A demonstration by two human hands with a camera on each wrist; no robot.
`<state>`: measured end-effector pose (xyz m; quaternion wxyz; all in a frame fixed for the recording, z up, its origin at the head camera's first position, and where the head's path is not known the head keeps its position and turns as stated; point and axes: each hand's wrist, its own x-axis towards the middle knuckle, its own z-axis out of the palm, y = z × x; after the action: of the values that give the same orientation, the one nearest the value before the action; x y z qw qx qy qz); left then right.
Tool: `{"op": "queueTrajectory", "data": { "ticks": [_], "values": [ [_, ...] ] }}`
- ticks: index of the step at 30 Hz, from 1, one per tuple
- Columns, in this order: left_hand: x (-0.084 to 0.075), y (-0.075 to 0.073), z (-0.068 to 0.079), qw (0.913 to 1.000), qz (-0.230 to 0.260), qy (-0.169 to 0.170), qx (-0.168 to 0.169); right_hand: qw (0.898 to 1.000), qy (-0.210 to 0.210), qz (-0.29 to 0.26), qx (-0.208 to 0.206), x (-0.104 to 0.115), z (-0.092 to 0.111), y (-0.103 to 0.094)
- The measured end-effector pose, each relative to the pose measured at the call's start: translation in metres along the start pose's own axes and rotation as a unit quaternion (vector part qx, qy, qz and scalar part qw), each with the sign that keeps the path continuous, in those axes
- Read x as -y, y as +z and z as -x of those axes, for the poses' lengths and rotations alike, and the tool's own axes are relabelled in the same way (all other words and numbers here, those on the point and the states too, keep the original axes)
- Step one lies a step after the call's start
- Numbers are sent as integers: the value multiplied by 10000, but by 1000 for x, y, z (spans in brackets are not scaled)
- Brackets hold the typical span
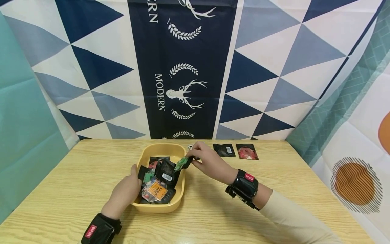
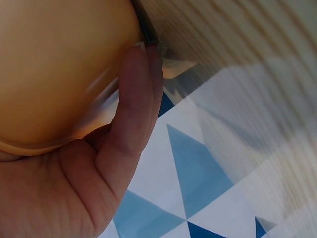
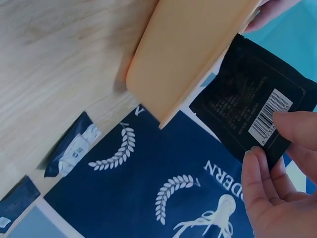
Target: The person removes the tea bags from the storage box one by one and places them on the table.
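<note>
My left hand (image 1: 125,191) grips the left wall of a yellow plastic bin (image 1: 160,208); in the left wrist view its fingers lie along the bin's outer side. Inside the bin is a pile of small black sachets (image 1: 167,172) with coloured labels, one of them orange (image 1: 157,190). Over the bin's right rim, my right hand (image 1: 210,162) pinches a sachet (image 1: 181,163) by one end. The green front of this sachet shows in the head view, its black back with a white barcode (image 3: 270,117) in the right wrist view.
Farther right, near the back edge of the wooden table (image 1: 231,203), lie a black sachet (image 1: 223,150) and one with a red front (image 1: 247,152). Another packet (image 1: 190,147) is mostly hidden behind the right hand. A patterned cloth (image 1: 182,67) hangs behind the table.
</note>
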<state>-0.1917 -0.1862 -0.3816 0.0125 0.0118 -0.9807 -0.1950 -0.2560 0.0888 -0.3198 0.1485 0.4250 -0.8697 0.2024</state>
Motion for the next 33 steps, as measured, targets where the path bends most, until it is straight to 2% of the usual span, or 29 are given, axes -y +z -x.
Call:
{"op": "queueTrajectory", "data": {
  "ticks": [10, 19, 33],
  "values": [
    [-2, -1, -1, 10000, -13, -9, 41, 9982, 153, 236, -527, -19, 10, -16],
    [-2, -1, 0, 10000, -18, -17, 53, 9953, 777, 418, -393, -45, 23, -21],
    [-2, -1, 0, 10000, -28, -11, 37, 9847, 1510, 722, -494, -81, 47, -34]
  ]
}}
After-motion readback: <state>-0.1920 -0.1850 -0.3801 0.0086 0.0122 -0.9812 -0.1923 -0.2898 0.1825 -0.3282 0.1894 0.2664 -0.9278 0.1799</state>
